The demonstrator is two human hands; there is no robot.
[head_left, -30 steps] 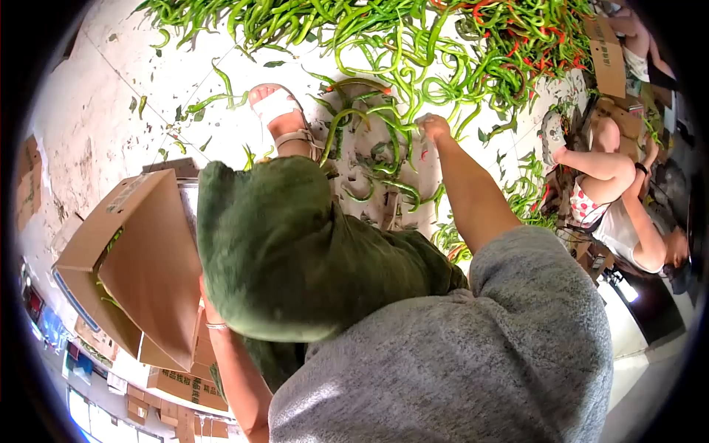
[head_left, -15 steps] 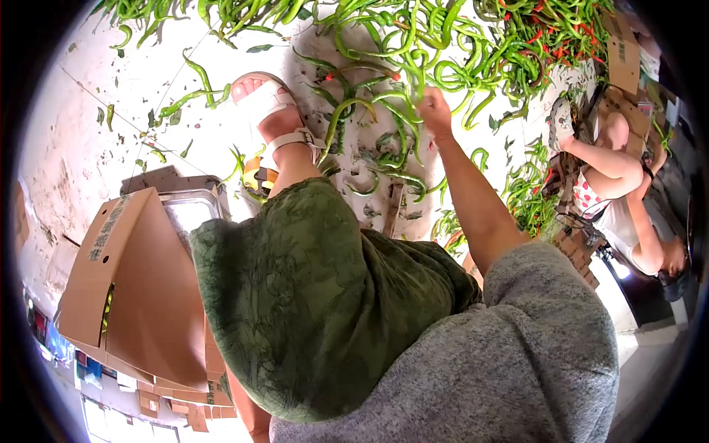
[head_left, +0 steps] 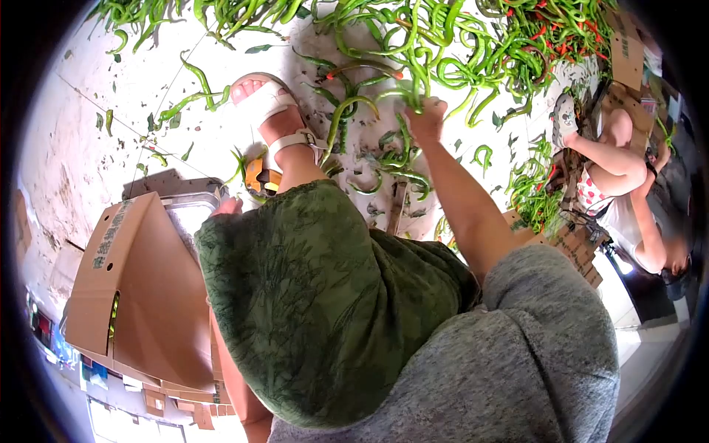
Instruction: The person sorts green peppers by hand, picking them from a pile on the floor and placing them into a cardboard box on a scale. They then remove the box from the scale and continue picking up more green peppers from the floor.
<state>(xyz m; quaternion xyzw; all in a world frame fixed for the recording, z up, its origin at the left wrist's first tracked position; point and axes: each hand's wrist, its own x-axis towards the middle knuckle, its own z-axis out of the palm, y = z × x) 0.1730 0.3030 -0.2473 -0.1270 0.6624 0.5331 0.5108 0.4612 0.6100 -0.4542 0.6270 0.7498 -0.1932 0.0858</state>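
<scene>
My right hand (head_left: pixel 427 122) is closed at the near edge of the pile of long green chili peppers (head_left: pixel 473 70). Its fingers grip at least one green chili pepper (head_left: pixel 416 81), but the exact number is hidden. Only part of my left hand (head_left: pixel 227 207) shows past my knee, with fingers stretched out over the edge of a metal tray (head_left: pixel 188 214). Beside that tray stands an open-flapped cardboard box (head_left: pixel 148 288). A reddish-brown pepper (head_left: pixel 365 68) and several loose green ones lie between my foot and my right hand.
An orange-and-black object (head_left: pixel 260 176) lies by my sandalled foot (head_left: pixel 269 111). Red and green peppers (head_left: pixel 565 33) are heaped at the far right. Another person (head_left: pixel 617 177) sits at the right near cardboard (head_left: pixel 626 55). Leaf scraps dot the pale floor (head_left: pixel 88 140).
My right hand has shifted slightly toward me and left, and several peppers beside it are gone from the floor. My left hand has come into view by the metal tray.
</scene>
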